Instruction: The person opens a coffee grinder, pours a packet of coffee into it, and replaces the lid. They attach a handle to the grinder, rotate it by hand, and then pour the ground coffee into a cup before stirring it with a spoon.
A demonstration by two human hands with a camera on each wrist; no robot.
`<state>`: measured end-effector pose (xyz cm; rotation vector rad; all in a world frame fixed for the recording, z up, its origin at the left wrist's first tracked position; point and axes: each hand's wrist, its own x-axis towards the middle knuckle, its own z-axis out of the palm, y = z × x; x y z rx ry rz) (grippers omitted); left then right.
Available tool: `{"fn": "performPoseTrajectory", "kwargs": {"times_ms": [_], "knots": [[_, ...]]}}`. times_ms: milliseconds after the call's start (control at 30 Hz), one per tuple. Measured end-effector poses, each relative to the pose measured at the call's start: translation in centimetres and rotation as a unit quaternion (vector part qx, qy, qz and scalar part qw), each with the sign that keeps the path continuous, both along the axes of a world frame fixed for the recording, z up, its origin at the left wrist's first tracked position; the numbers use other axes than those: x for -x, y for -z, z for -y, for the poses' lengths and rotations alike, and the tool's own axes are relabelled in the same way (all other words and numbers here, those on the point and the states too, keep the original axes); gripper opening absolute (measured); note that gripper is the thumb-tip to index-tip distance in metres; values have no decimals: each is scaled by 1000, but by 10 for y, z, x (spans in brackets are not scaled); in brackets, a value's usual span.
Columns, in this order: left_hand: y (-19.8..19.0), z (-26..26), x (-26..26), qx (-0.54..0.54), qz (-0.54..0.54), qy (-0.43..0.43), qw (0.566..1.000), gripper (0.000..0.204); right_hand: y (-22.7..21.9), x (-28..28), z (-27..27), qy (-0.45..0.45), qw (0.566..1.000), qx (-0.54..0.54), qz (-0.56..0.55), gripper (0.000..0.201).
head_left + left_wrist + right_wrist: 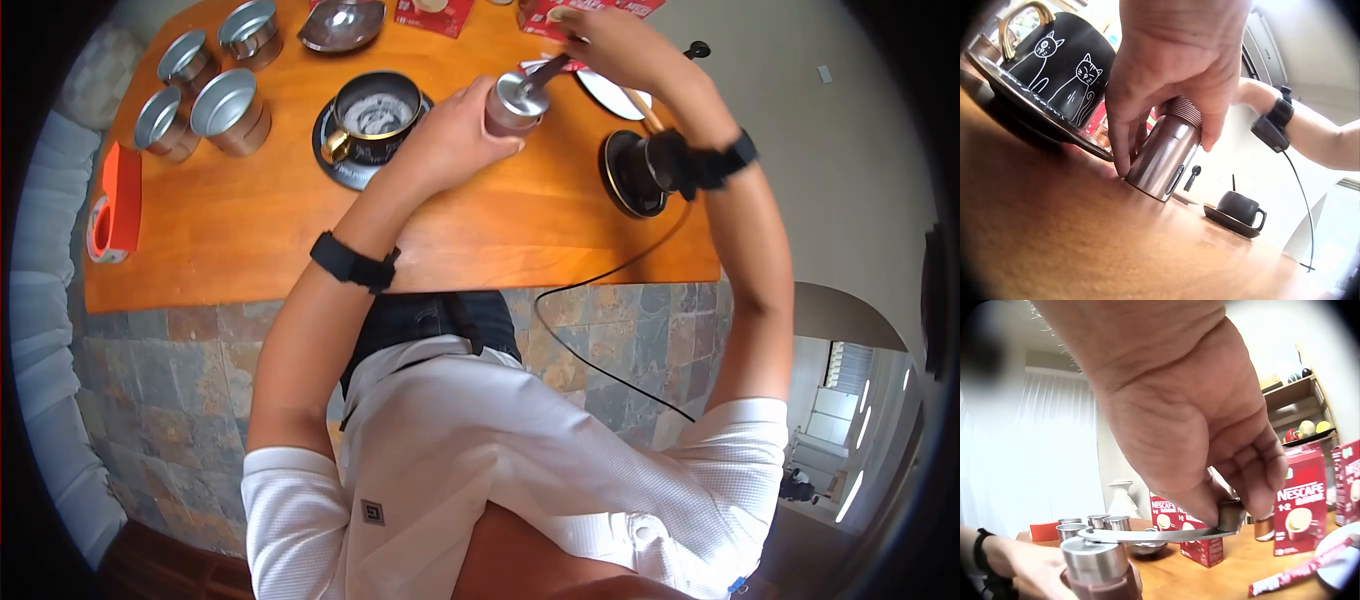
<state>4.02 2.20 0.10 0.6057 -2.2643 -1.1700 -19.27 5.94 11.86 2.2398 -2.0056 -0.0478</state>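
Observation:
A hand coffee grinder (1163,156), a brownish metal cylinder with a ridged collar and silver top, stands slightly tilted in the left wrist view, its base right at the tabletop. My left hand (450,135) grips the body around its upper part. From the silver top a flat crank arm (1160,536) runs out sideways. Fingers and thumb of my right hand (615,48) pinch the knob (1230,515) at the crank's end. Left of the grinder, a black cup (1063,69) with white cat drawings and a gold handle sits on a dark saucer (336,166).
Several metal cups (232,115) stand at the left, beside an orange box (122,200). A dark bowl (340,25) and red Nescafe boxes (1300,506) are at the back. On the right are a small black cup (1238,207), a white plate (612,95) and a red-and-white sachet (1294,575).

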Motion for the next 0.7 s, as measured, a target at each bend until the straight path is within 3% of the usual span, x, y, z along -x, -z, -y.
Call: {"fn": "performPoseTrajectory", "kwargs": {"times_ms": [100,133,200,233,333,367,400,433,467,500,567,600,633,667,700], "knots": [[8,2,2,12,-44,16,999,56,-18,-22,-58,52,995,-66,-53,18],[9,4,1,0,-11,29,1000,51,-23,-39,-76,79,992,-87,-50,17],[13,5,2,2,-57,37,998,65,-29,-63,-104,40,989,-110,-94,22],[-6,3,-6,-41,-53,45,997,54,-31,-78,-114,36,987,-131,-84,22],[-16,0,-9,-61,-19,39,997,58,-38,-125,-124,-42,989,-129,-61,16],[-19,-11,-11,-45,-123,28,991,37,-36,-134,-120,-36,989,-127,-60,16],[-3,-2,-5,-43,-124,34,991,37,-34,-142,-113,-85,989,-113,-38,16],[27,16,2,-212,-139,74,964,39,-32,-149,-105,-136,986,-99,-17,15],[46,26,7,-374,-150,113,908,42,-33,-155,-94,-133,986,-97,-20,15],[48,25,7,-373,-152,117,908,42,-38,-159,-79,-157,980,-118,31,14],[47,14,6,-157,-159,95,970,38,-58,-166,-46,-196,959,-177,103,14],[44,8,6,-47,-164,79,982,36,-67,-168,-30,-211,945,-216,123,14],[39,2,7,65,-168,59,982,35,-59,-171,-17,-190,959,-175,121,15],[33,1,9,66,-177,59,980,35,-49,-168,-7,-170,970,-132,118,17],[21,3,8,28,-93,51,994,39,-46,-162,2,-173,973,-105,110,17]]}}
